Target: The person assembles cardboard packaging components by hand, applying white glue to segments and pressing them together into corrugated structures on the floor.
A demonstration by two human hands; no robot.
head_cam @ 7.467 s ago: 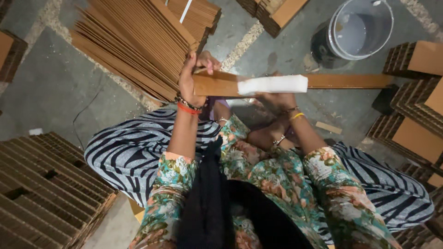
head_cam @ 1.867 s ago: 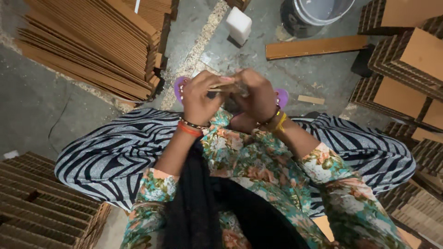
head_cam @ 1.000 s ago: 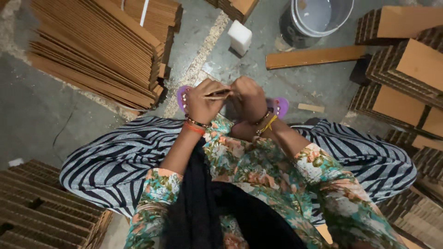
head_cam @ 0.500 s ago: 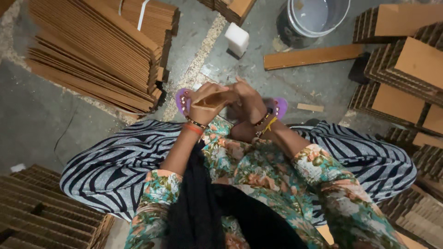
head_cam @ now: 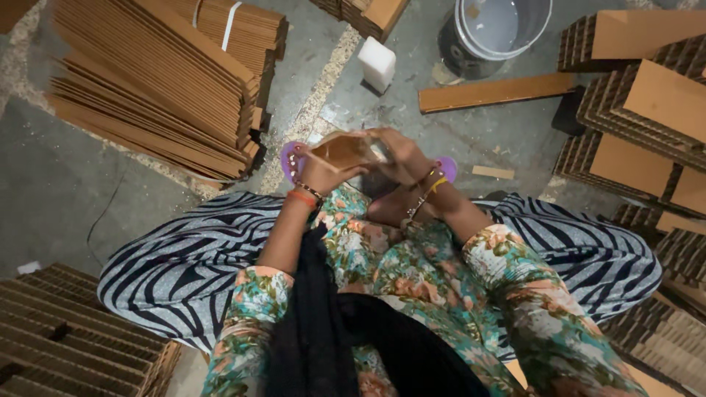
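Note:
I sit cross-legged on a concrete floor. Both my hands hold a small folded piece of brown cardboard (head_cam: 344,151) just above my feet. My left hand (head_cam: 318,174) grips its left end from below. My right hand (head_cam: 403,156) wraps its right end, fingers curled over the top. A long flat cardboard strip (head_cam: 494,91) lies on the floor beyond my hands, and a white block (head_cam: 377,63) stands to its left. Purple sandals (head_cam: 291,159) show on either side of my hands.
A big stack of flat cardboard strips (head_cam: 154,81) lies at the upper left. A grey bucket (head_cam: 494,31) stands at the top. Finished corrugated blocks (head_cam: 647,110) are piled on the right, and more corrugated stacks (head_cam: 66,338) sit at the lower left.
The long strip with white tape that I held earlier now lies on the floor. My hands have come together on a small cardboard piece and folded it into a bent shape.

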